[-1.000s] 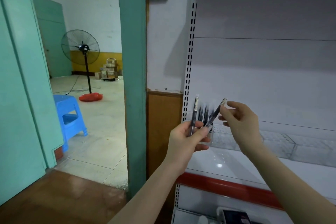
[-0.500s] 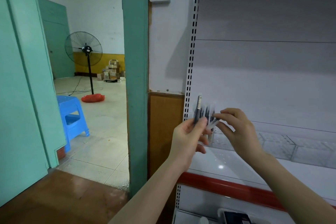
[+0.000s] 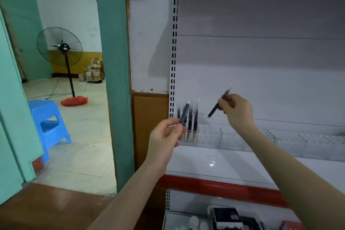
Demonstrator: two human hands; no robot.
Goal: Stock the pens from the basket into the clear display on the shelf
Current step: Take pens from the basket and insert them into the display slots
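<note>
Pens occupy both hands: the left hand (image 3: 166, 136) pinches one pen (image 3: 184, 112) before the standing pens (image 3: 192, 121) in the clear display (image 3: 231, 139) on the shelf (image 3: 214, 162); rightward, the right hand (image 3: 236, 112) pinches a tilted pen (image 3: 214, 110) above the display.

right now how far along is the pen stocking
Early on. A few pens already stand at the left end of the clear display. The left hand holds one pen and the right hand another. Most of the display looks unfilled; the basket is not clearly in view.
</note>
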